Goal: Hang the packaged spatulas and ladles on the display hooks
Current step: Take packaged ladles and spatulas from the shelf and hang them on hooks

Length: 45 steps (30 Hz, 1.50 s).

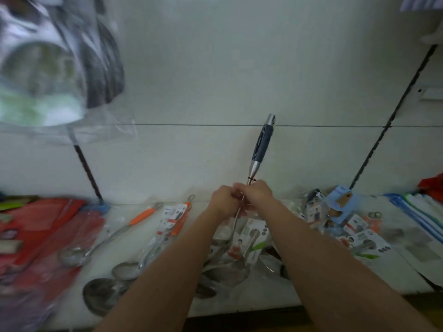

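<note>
1 head cam only, wide-angle, looked forward and down from above the forearms, close to the shelf [311, 291], facing the white wall [215, 80]. No 2nd view to overlap.

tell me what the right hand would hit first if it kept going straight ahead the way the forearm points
Probably the white back wall panel behind the shelf. The right hand, gripping the utensil's metal shaft, points up and away, and nothing shows between, though depth is hard to judge.
</note>
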### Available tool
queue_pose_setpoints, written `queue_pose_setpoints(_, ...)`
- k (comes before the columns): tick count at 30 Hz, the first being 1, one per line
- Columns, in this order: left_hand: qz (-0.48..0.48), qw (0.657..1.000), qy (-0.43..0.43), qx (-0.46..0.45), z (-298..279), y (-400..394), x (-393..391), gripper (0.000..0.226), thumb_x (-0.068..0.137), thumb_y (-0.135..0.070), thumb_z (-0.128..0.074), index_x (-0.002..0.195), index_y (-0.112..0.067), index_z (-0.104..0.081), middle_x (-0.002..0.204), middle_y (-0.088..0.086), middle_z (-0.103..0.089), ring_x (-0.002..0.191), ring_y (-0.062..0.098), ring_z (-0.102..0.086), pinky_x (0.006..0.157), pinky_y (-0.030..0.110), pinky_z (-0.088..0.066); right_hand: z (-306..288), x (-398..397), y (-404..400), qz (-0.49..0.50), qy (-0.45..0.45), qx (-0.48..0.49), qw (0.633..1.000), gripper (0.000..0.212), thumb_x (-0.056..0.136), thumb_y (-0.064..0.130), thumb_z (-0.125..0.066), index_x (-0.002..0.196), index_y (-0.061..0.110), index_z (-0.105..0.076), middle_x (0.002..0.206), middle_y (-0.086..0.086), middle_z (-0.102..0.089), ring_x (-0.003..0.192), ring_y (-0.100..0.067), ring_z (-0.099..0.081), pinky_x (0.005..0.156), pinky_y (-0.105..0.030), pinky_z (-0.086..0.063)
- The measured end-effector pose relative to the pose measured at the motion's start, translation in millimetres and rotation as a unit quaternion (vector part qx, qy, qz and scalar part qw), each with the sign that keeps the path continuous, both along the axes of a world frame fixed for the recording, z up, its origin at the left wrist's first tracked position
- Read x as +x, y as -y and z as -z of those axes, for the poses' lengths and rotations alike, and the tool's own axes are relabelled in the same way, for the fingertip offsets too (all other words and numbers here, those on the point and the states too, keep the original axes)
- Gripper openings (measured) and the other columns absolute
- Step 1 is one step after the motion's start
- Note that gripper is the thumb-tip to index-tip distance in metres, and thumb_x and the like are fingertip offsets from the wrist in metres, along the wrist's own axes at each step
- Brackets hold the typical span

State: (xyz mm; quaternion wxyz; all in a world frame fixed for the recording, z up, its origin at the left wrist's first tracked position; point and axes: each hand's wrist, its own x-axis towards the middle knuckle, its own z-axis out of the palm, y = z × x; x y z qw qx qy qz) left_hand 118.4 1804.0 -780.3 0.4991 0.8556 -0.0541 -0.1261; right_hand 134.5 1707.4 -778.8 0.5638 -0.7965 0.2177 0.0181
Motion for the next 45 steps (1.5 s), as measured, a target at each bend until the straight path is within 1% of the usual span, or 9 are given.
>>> queue_pose_setpoints(3, -0.024, 1.0, 0.014, -0.01, -21, -13, -10, 0.015, 0.081, 0.006, -0.06, 0.094, 0.005, -0.068, 0.082, 0.019, -0.068, 0.075, 0.033, -0.069, 0.076, 0.042, -0.059, -15, -4, -17, -0.004, 0.026, -0.015, 1.0, 0.033, 0.078, 0.028, -0.072, 0.09, -0.002, -0.063, 0.096, -0.019, -0.069, 0.09, -0.036, -0.067, 0.079, -0.046, -0.057)
queue_pose_setpoints(7, -0.054, 0.998, 0.015, -0.018, -43, -34, -23, 0.011, 0.084, 0.009, -0.058, 0.09, 0.004, -0.066, 0.075, 0.019, -0.065, 0.063, 0.03, -0.067, 0.074, 0.044, -0.059, -36, -17, -36, -0.039, 0.087, -0.126, 0.987, 0.037, 0.083, 0.035, -0.067, 0.099, 0.002, -0.068, 0.093, -0.014, -0.068, 0.091, -0.03, -0.065, 0.067, -0.027, -0.043)
queue_pose_setpoints(14, -0.097, 0.994, 0.045, 0.013, -72, -61, -37, 0.019, 0.095, -0.015, -0.05, 0.079, -0.006, -0.058, 0.088, 0.017, -0.066, 0.063, 0.019, -0.063, 0.062, 0.028, -0.056, -72, -29, -48, -0.121, 0.105, -0.125, 0.979, 0.028, 0.091, 0.023, -0.057, 0.099, -0.002, -0.066, 0.098, -0.014, -0.072, 0.086, -0.024, -0.066, 0.075, -0.032, -0.05)
queue_pose_setpoints(16, -0.116, 0.989, 0.084, 0.031, -84, -64, -39, 0.018, 0.095, -0.025, -0.05, 0.092, -0.007, -0.052, 0.103, 0.018, -0.064, 0.085, 0.027, -0.065, 0.077, 0.036, -0.056, -87, -38, -44, -0.152, 0.122, -0.112, 0.974, 0.027, 0.092, 0.025, -0.057, 0.093, 0.0, -0.068, 0.09, -0.01, -0.072, 0.074, -0.018, -0.062, 0.061, -0.024, -0.045)
queue_pose_setpoints(19, -0.13, 0.986, 0.106, 0.008, -107, -62, -48, 0.058, 0.094, -0.039, -0.051, 0.132, 0.0, -0.031, 0.132, 0.018, -0.049, 0.119, 0.031, -0.051, 0.09, 0.03, -0.041, -106, -56, -42, -0.186, 0.14, -0.101, 0.967, 0.032, 0.094, 0.033, -0.054, 0.075, 0.009, -0.064, 0.067, 0.001, -0.062, 0.058, -0.009, -0.051, 0.053, -0.02, -0.035)
queue_pose_setpoints(21, -0.138, 0.984, 0.106, -0.039, -122, -61, -54, 0.072, 0.092, -0.04, -0.054, 0.141, 0.0, -0.021, 0.14, 0.017, -0.042, 0.127, 0.029, -0.044, 0.092, 0.028, -0.036, -112, -68, -45, -0.206, 0.145, -0.064, 0.966, 0.036, 0.096, 0.031, -0.049, 0.067, 0.013, -0.06, 0.063, 0.002, -0.056, 0.057, -0.009, -0.047, 0.054, -0.02, -0.033)
queue_pose_setpoints(27, -0.114, 0.976, 0.106, -0.153, -162, -61, -88, 0.064, 0.087, -0.008, -0.057, 0.142, -0.005, -0.024, 0.123, 0.008, -0.049, 0.101, 0.016, -0.045, 0.086, 0.027, -0.036, -128, -108, -47, -0.247, 0.139, 0.008, 0.959, 0.035, 0.1, 0.024, -0.042, 0.071, 0.013, -0.058, 0.064, 0.0, -0.049, 0.056, -0.01, -0.038, 0.056, -0.021, -0.03)
queue_pose_setpoints(38, -0.046, 0.961, 0.235, -0.14, -234, -77, -137, 0.044, 0.08, -0.016, -0.072, 0.121, -0.008, -0.057, 0.103, 0.003, -0.061, 0.088, 0.015, -0.059, 0.058, 0.011, -0.044, -186, -156, -51, -0.265, 0.2, 0.001, 0.943, 0.016, 0.102, 0.023, -0.035, 0.116, 0.022, -0.042, 0.07, -0.002, -0.053, 0.062, -0.009, -0.046, 0.06, -0.022, -0.038)
queue_pose_setpoints(45, -0.089, 0.947, 0.271, -0.147, -265, -95, -160, 0.052, 0.074, -0.012, -0.078, 0.112, -0.012, -0.042, 0.105, 0.002, -0.056, 0.088, 0.012, -0.056, 0.064, 0.018, -0.045, -227, -183, -76, -0.29, 0.239, -0.011, 0.927, 0.018, 0.102, 0.021, -0.035, 0.119, 0.024, -0.041, 0.072, -0.005, -0.054, 0.063, -0.009, -0.049, 0.062, -0.022, -0.042)
